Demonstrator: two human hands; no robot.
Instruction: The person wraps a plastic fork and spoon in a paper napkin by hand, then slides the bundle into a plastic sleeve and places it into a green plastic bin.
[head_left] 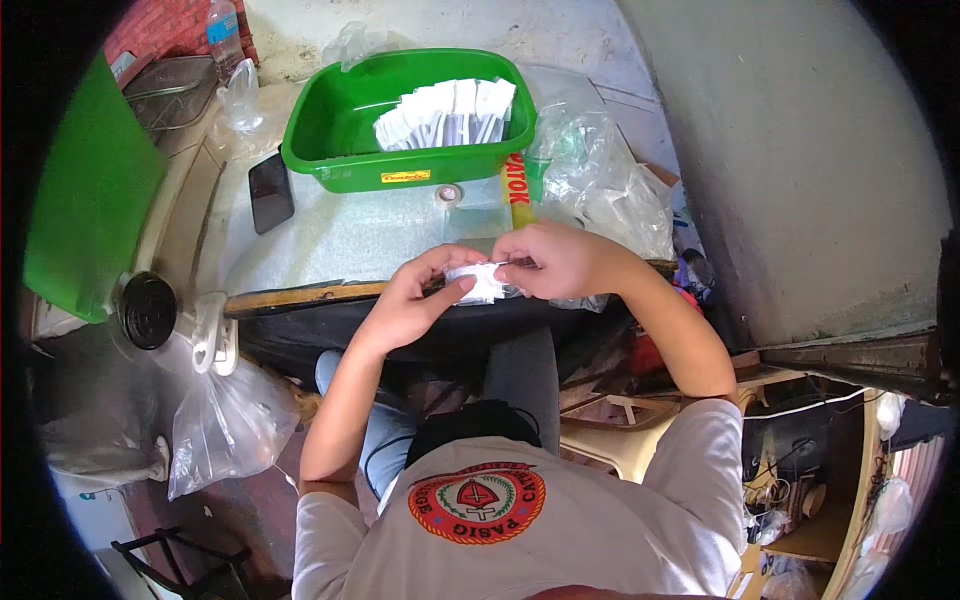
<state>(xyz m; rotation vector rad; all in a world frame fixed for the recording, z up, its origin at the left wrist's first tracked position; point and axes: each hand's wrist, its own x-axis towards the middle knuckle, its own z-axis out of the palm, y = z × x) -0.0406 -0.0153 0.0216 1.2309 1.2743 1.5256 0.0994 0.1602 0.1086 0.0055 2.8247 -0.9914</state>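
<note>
A small white packet with clear plastic around it [484, 284] is held just above the table's front edge. My left hand [412, 298] grips its left side, thumb on top and fingers behind. My right hand [548, 262] pinches at its right end, fingers curled inward. Beyond my hands stands a green basin [335, 172], with a row of similar white packets [448, 114] leaning together in it. Between the basin and my hands lies a small roll of tape [449, 195], close to a flat clear plastic piece [475, 224].
A dark phone [270, 192] lies left of the basin on the table [350, 235]. Crumpled clear plastic bags [610, 180] cover the right side. A water bottle [224, 40] stands at the back left. A plastic bag [225, 425] hangs at the left, and a wall [790, 150] rises on the right.
</note>
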